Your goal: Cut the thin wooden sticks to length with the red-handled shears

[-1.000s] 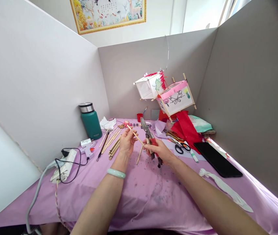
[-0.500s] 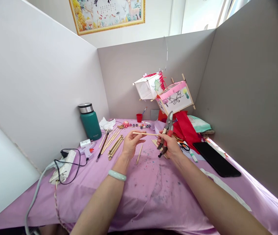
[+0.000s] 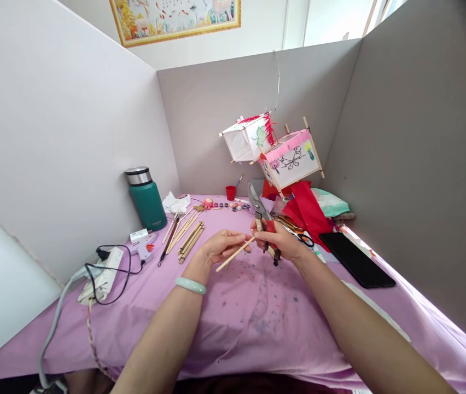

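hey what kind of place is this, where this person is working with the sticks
Probably a craft workstation, a partitioned booth for making paper lanterns. Finished paper lanterns hang at the back, loose bamboo sticks and a glue gun lie on the purple tablecloth.

red-handled pruning shears (image 3: 266, 224), lilac tablecloth (image 3: 233, 323)

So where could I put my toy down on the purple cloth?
The purple cloth looks bare near the front edge, between the forearms, and between the power strip and bamboo sticks. It is crowded at the back around the paint pots, red paper and scissors.
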The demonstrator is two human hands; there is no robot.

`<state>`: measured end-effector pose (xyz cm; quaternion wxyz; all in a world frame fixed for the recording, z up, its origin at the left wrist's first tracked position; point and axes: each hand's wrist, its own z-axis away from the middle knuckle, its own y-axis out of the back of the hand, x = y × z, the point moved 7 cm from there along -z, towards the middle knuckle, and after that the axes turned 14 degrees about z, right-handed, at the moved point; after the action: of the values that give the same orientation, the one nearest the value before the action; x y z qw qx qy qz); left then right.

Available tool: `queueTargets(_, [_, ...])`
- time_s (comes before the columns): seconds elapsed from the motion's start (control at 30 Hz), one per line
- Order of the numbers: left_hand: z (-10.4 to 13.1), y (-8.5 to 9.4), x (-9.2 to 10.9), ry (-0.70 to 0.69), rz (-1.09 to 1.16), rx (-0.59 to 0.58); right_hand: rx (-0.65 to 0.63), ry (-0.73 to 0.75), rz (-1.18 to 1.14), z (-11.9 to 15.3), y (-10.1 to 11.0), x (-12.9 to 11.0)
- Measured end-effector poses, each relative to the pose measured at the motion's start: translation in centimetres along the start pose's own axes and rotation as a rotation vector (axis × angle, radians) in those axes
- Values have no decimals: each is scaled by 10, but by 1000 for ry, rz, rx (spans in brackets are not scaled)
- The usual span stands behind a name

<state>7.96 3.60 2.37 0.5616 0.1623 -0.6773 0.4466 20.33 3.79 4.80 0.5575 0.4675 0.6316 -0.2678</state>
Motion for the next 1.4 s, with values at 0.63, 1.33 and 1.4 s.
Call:
queueTargets(0.63, [4, 40, 20, -259, 379, 397, 41, -178, 17, -1, -21, 18])
queueTargets(1.33, [10, 48, 34, -504, 120, 564, -23, -254, 73, -1, -40, 27])
queueTargets(1.4, [10, 46, 36, -529, 93, 593, -13, -251, 78, -1, -39, 28])
